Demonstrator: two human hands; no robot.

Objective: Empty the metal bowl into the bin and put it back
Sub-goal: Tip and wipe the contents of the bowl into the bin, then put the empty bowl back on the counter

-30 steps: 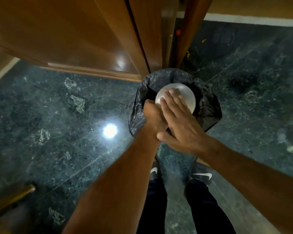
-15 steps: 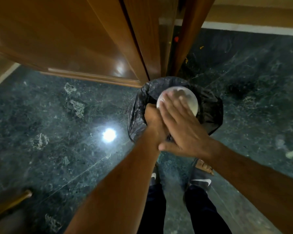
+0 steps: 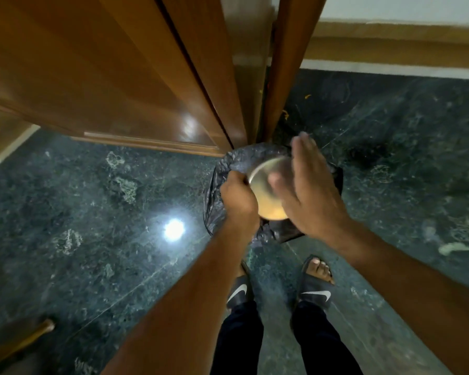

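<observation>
The metal bowl (image 3: pixel 266 196) hangs over the bin (image 3: pixel 222 185), a small bin lined with a black bag on the dark floor. My left hand (image 3: pixel 237 197) grips the bowl's left rim and holds it tilted, with its underside toward me. My right hand (image 3: pixel 306 190) is flat, fingers spread, just above and right of the bowl's bottom, blurred by motion. Whatever the bowl holds is hidden from me.
A wooden door (image 3: pixel 106 69) and its frame (image 3: pixel 287 63) stand right behind the bin. Dark green stone floor (image 3: pixel 92 212) spreads on both sides. My feet in black slides (image 3: pixel 316 290) stand just before the bin. A wooden piece (image 3: pixel 19 339) lies at lower left.
My right hand lay flat on the bowl's underside; it has lifted off and moved right. The bowl is tipped more toward me, still held by my left hand over the bin.
</observation>
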